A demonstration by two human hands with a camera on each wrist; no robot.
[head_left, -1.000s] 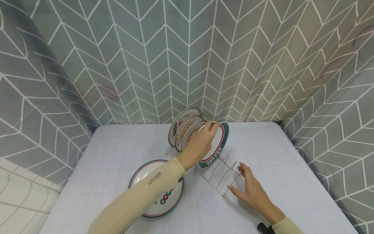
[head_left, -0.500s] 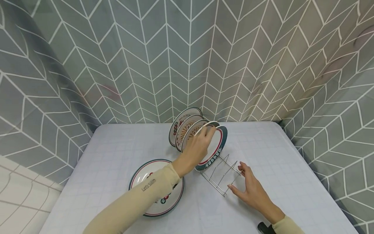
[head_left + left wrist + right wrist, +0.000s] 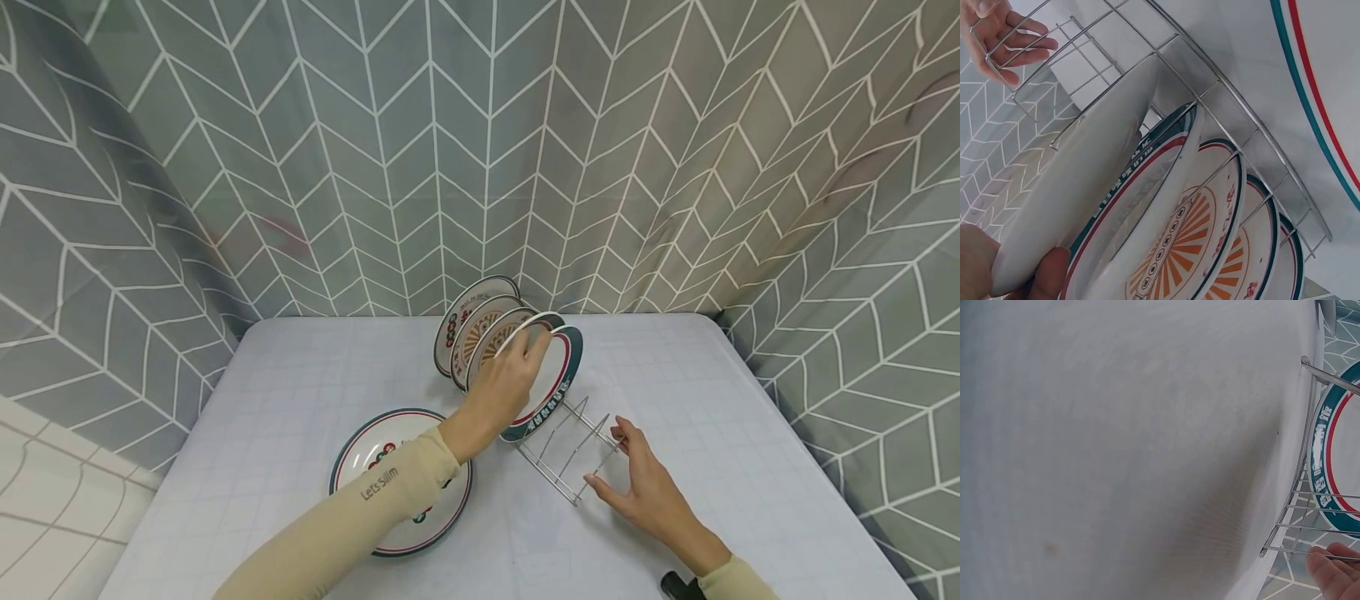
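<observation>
My left hand (image 3: 506,379) pinches the upper rim of a teal-rimmed plate (image 3: 553,379), which stands tilted in a wire dish rack (image 3: 558,479). In the left wrist view, the pale underside of that plate (image 3: 1079,181) shows, with fingertips (image 3: 1052,273) against it. Close behind it is another teal-rimmed plate (image 3: 1135,165). Farther along the rack lean two sunburst plates (image 3: 1179,250) and one more plate (image 3: 468,321). My right hand (image 3: 652,492) holds the rack's near right end between thumb and fingers; its fingertips (image 3: 1329,572) are at the end wire in the right wrist view.
A large plate (image 3: 375,442) with a teal and red rim lies flat on the white-covered table (image 3: 285,375), partly hidden under my left forearm. A grey patterned curtain (image 3: 480,167) surrounds the table's back and sides. A dark object (image 3: 678,583) is by my right wrist.
My left hand and the plate it pinches have shifted slightly down and left. The rim of the plate behind has come into sight. My right hand and the rack stay where they were.
</observation>
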